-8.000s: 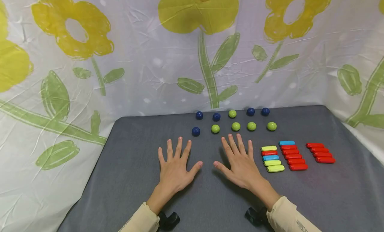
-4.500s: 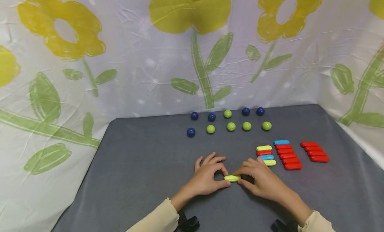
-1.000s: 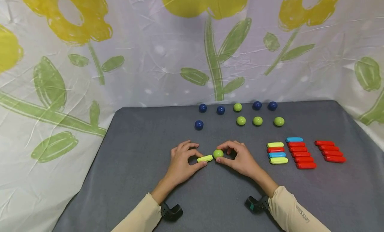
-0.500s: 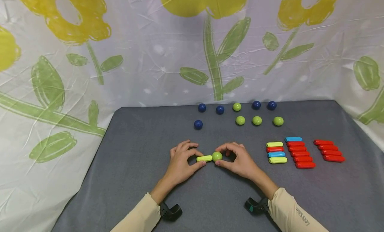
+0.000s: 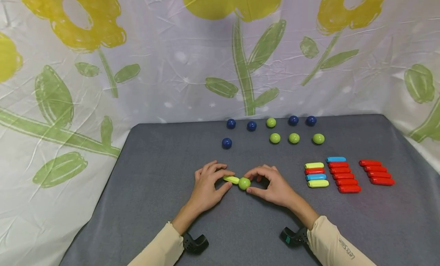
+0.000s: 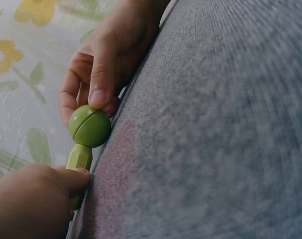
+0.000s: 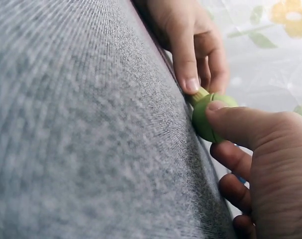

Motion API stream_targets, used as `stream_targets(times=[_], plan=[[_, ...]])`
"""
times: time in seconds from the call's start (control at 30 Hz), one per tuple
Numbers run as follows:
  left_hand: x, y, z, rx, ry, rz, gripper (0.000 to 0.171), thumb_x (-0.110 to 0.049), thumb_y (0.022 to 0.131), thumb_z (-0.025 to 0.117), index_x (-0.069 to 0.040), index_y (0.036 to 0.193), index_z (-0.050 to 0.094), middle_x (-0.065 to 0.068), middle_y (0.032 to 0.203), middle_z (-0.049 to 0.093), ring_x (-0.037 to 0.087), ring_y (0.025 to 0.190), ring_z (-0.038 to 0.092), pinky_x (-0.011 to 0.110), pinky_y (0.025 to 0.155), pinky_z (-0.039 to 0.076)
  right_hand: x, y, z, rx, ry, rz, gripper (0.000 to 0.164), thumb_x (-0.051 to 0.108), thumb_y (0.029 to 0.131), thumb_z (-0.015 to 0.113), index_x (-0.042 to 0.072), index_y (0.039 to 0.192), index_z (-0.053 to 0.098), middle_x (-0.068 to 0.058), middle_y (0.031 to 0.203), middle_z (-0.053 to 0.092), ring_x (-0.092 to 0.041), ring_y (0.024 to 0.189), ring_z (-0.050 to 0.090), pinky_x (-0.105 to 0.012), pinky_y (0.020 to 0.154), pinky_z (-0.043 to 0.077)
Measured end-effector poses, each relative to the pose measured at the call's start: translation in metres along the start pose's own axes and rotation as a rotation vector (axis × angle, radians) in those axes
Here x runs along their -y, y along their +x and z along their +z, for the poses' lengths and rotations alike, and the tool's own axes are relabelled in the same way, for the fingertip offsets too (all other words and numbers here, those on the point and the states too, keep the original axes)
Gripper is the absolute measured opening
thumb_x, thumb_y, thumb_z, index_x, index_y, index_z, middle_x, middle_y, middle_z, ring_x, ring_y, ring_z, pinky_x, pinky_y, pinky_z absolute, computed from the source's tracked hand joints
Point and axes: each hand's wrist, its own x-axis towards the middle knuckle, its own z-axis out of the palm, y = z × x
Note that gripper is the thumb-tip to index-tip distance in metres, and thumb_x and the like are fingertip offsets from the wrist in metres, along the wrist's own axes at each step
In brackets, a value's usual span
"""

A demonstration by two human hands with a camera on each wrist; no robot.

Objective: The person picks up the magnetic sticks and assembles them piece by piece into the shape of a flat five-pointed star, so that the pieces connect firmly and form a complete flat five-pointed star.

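Note:
My left hand [image 5: 208,186] pinches a yellow-green ribbed stick [image 5: 231,179] between thumb and finger. A glossy green ball [image 5: 244,183] sits against the stick's right end, and my right hand [image 5: 273,186] pinches it from the other side. In the left wrist view a groove runs round the ball [image 6: 90,126], and the stick [image 6: 79,158] meets it end-on. The right wrist view has the thumb on the ball [image 7: 203,121], which partly covers the stick. Both pieces are low over the grey cloth [image 5: 165,155]; whether they touch it I cannot tell.
Green balls [image 5: 293,138] and dark blue balls [image 5: 227,143] stand in two loose rows at the back. On the right lie columns of sticks: one mixed with yellow sticks [image 5: 317,183], one mostly red sticks [image 5: 350,188], one all red [image 5: 380,181]. Flowered fabric [image 5: 154,67] hangs behind.
Seconds ago both hands lay empty; a yellow stick has left its column and a green ball the front row. Within the last second the ball has come against the stick and shifted slightly left.

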Motion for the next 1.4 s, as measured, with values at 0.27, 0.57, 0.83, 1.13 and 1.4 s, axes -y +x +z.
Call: stream_targets(times=[0.27, 0.57, 0.83, 1.13, 1.4], plan=[[0.0, -0.001, 0.0, 0.029, 0.007, 0.028, 0.024, -0.028, 0.092, 0.076, -0.029, 0.116, 0.075, 0.008, 0.138, 0.063, 0.038, 0.146, 0.04, 0.062, 0.108, 0.021, 0.001, -0.001, -0.001, 0.014, 0.004, 0.004, 0.035, 0.022, 0.08, 0.088, 0.028, 0.111, 0.074, 0.012, 0.099, 0.07, -0.009, 0.086, 0.057, -0.035, 0.085, 0.033], [0.002, -0.001, 0.0, 0.047, 0.034, 0.022, 0.023, -0.03, 0.092, 0.075, -0.031, 0.115, 0.075, 0.006, 0.14, 0.062, 0.037, 0.146, 0.04, 0.061, 0.108, 0.022, 0.001, -0.001, 0.0, 0.011, 0.014, -0.014, 0.036, 0.02, 0.081, 0.087, 0.025, 0.114, 0.074, 0.011, 0.105, 0.073, -0.009, 0.088, 0.058, -0.035, 0.086, 0.034], [0.001, -0.001, -0.002, 0.055, 0.031, 0.021, 0.022, -0.032, 0.093, 0.073, -0.032, 0.115, 0.075, 0.005, 0.14, 0.062, 0.036, 0.145, 0.041, 0.061, 0.107, 0.023, 0.002, -0.008, -0.013, 0.039, 0.1, -0.012, 0.037, 0.017, 0.086, 0.083, 0.018, 0.121, 0.072, 0.002, 0.113, 0.074, -0.015, 0.095, 0.064, -0.032, 0.09, 0.046], [0.002, -0.001, 0.0, 0.046, 0.024, 0.044, 0.023, -0.03, 0.093, 0.074, -0.032, 0.116, 0.075, 0.006, 0.139, 0.062, 0.037, 0.145, 0.041, 0.06, 0.106, 0.023, -0.011, -0.043, -0.074, -0.094, -0.121, -0.108, 0.038, 0.005, 0.078, 0.087, 0.013, 0.113, 0.076, 0.004, 0.108, 0.075, -0.011, 0.098, 0.06, -0.025, 0.088, 0.044], [0.003, 0.0, -0.001, 0.058, 0.019, 0.028, 0.023, -0.033, 0.094, 0.072, -0.032, 0.116, 0.075, 0.006, 0.14, 0.062, 0.036, 0.146, 0.04, 0.06, 0.107, 0.022, -0.029, -0.079, -0.119, -0.208, -0.333, -0.09, 0.047, 0.002, 0.062, 0.094, 0.021, 0.102, 0.078, 0.005, 0.103, 0.074, -0.004, 0.102, 0.045, -0.029, 0.084, 0.02]])
